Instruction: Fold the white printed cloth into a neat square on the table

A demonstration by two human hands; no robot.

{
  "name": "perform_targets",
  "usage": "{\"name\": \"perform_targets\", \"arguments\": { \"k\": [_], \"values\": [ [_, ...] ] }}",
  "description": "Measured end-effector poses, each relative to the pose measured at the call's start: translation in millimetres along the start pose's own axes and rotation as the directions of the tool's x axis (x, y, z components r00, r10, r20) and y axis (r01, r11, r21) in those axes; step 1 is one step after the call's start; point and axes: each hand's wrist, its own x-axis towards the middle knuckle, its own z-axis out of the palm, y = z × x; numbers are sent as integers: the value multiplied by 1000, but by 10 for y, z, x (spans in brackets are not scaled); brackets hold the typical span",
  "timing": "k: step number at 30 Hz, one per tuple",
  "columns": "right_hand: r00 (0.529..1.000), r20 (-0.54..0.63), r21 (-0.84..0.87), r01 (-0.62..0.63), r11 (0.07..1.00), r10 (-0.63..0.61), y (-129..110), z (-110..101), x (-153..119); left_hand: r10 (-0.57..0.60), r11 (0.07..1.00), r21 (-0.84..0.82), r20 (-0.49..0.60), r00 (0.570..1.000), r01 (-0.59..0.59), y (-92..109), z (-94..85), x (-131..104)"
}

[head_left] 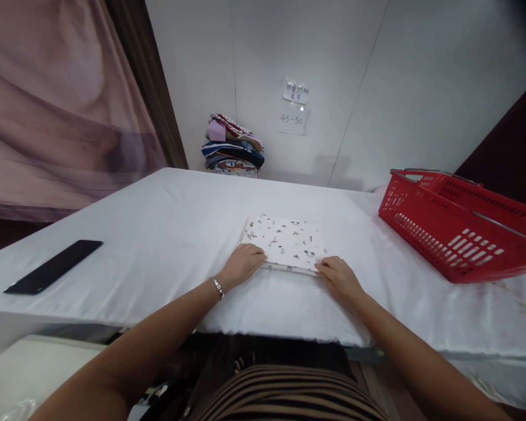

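A folded white cloth (284, 240) with small grey and brown prints lies flat on the white-covered table (179, 228). My left hand (244, 261), with a silver bracelet at the wrist, closes its fingers on the near left corner of the cloth. At the near right corner, my right hand (338, 276) pinches the edge between thumb and fingers. The cloth's layers show along the near edge, between the two hands.
A red plastic basket (447, 222) stands on the table at the right. A black flat object (55, 267) lies at the left. Folded clothes (234, 146) are stacked at the back, by the wall. Pink drapery (65, 105) hangs on the left.
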Motion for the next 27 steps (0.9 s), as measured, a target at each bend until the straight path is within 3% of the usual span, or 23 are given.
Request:
{"name": "perform_targets", "arguments": {
  "k": [6, 10, 15, 19, 24, 27],
  "values": [
    [996, 62, -36, 71, 997, -69, 8, -30, -42, 98, 995, 12, 61, 993, -99, -46, -52, -55],
    [996, 58, -35, 65, 997, -62, 45, -6, -64, 117, 990, 69, 45, 992, -120, -95, -35, -72],
    [995, 92, 44, 27, 999, -31, 114, -124, 57, 46, 998, 42, 54, 997, -49, -92, -61, -7],
    [999, 9, 68, -36, 997, 36, 147, -219, 158, -53, 998, 49, 60, 997, 50, -75, -82, 42],
    [992, 127, 45, 5, 999, -11, 121, -101, 83, 37, 998, 52, 62, 997, -40, -56, -27, -10],
    [991, 132, 27, -12, 1000, 9, 105, -66, 14, 84, 995, 58, 40, 996, -86, -36, -30, -55]
  ]
}}
